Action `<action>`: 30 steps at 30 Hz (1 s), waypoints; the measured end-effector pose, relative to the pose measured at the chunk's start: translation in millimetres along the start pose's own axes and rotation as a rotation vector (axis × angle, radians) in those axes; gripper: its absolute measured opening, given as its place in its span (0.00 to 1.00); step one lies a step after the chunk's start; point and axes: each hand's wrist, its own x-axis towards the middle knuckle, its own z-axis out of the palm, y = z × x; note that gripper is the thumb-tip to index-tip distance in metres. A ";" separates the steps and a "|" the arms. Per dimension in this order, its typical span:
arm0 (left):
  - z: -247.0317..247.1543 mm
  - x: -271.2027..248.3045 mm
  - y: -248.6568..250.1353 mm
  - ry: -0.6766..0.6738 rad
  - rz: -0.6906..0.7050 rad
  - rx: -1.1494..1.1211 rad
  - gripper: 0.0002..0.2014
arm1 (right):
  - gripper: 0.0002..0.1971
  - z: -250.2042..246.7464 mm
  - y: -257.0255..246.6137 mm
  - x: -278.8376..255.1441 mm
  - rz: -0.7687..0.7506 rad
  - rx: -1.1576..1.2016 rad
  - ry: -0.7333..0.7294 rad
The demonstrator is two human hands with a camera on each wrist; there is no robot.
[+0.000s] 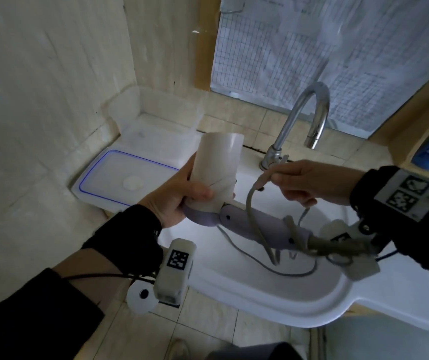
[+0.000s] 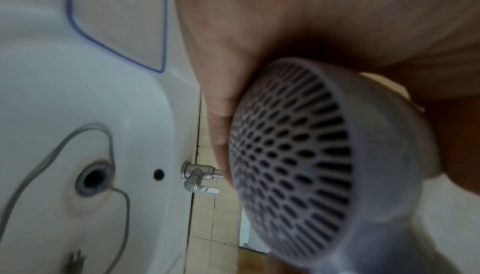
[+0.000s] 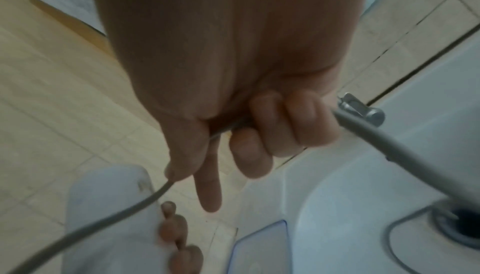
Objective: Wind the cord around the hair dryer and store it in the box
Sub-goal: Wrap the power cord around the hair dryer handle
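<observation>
Over sink (image 1: 273,302), hands apparently gripping dryer (image 1: 216,172), cord (image 1: 253,203)

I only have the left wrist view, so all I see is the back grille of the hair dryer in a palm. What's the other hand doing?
Observer: The right hand grips the grey cord above the sink, near the faucet.
Operator: Any cord on the handle yet?
Observer: Yes, the head view shows at least one loop around the purple handle; the rest trails into the basin.
Operator: Is the box ready?
Observer: The clear box stands open against the wall, its blue-edged lid lying flat in front of it.
Operator: How does the left hand hold it?
Observer: The left hand wraps the white barrel, nozzle pointing up.
</observation>
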 end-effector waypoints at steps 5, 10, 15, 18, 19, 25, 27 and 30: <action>12.1 5.0 -16.0 0.121 0.030 -0.315 0.52 | 0.12 34.1 19.9 13.4 0.148 0.058 0.163; 33.5 14.6 -21.9 0.419 0.128 -0.375 0.32 | 0.18 93.9 35.7 36.8 0.140 0.510 0.266; 31.5 21.6 -17.9 0.645 0.269 -0.070 0.42 | 0.04 118.0 43.7 50.3 0.194 0.164 0.216; 24.4 22.6 -16.0 0.684 0.316 0.174 0.37 | 0.06 120.0 40.3 48.3 0.187 -0.181 0.187; 22.2 22.2 -15.4 0.672 0.322 0.246 0.34 | 0.06 120.3 39.7 46.0 0.172 -0.277 0.160; 12.6 21.6 -7.8 0.592 0.362 0.496 0.34 | 0.03 107.4 24.5 32.2 0.059 -0.486 0.111; 11.6 22.4 -5.2 0.576 0.379 0.525 0.35 | 0.04 100.4 18.8 31.0 0.041 -0.564 0.107; 11.4 20.8 -4.4 0.540 0.384 0.588 0.35 | 0.06 90.8 7.9 25.7 0.035 -0.582 0.118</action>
